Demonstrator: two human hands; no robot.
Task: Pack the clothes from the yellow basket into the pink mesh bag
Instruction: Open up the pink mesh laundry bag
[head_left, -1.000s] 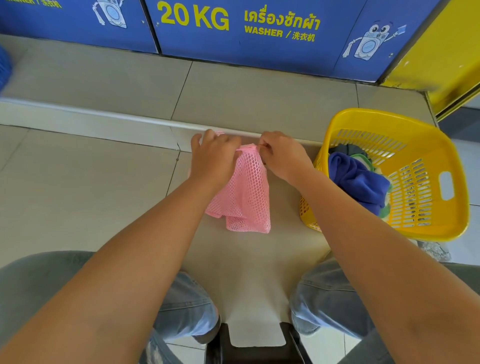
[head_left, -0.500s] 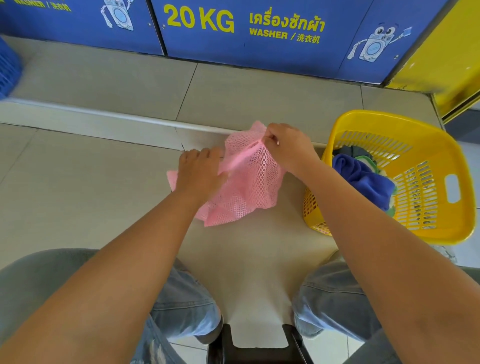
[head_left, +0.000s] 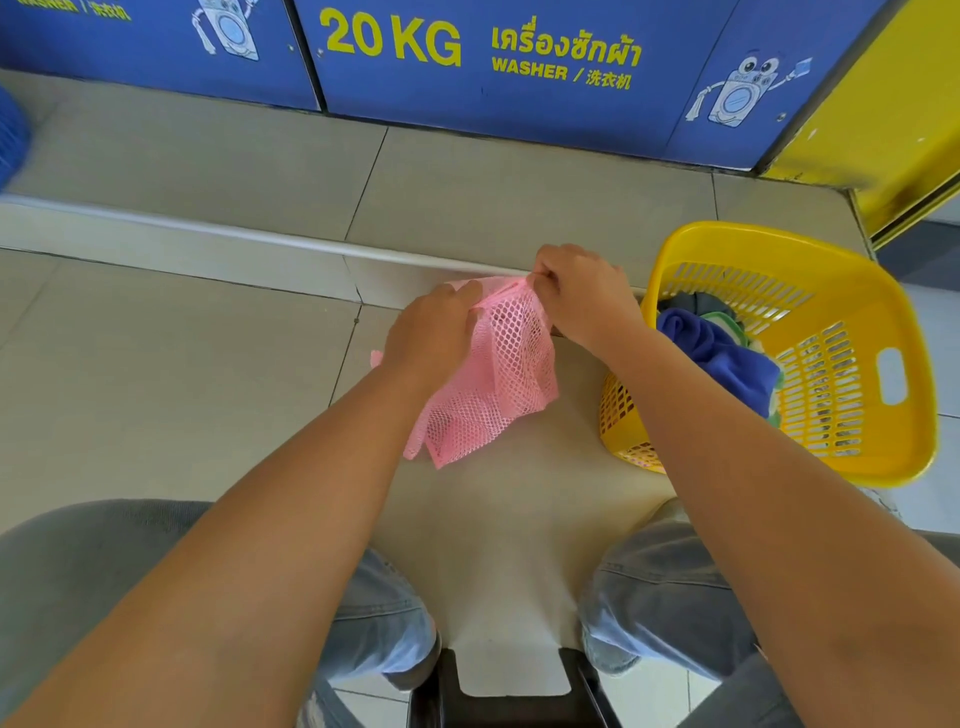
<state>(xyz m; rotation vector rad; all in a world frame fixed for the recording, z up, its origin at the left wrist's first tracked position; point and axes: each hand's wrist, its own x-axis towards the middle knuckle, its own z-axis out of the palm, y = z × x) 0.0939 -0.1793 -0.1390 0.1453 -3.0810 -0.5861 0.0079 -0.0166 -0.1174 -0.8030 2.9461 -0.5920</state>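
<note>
We grip the bag (head_left: 493, 374) top in both hands (head_left: 434, 332) (head_left: 584, 291); the clothes (head_left: 719, 353) in the basket (head_left: 852, 467) lie just right, nearest our right hand.

Both forearms extend forward from the lower corners of the view and converge toward the centre, bare to the elbow. The left hand (head_left: 434, 332) is palm down, knuckles up, its fingers (head_left: 460, 293) curled closed and pinching pink mesh. The right hand (head_left: 584, 293) sits just beyond and beside the left, wrist bent inward, its fingers (head_left: 543, 278) pinched shut on the same mesh edge. The two sets of fingers nearly touch. Both knees, in grey jeans, are spread apart below the forearms.
</note>
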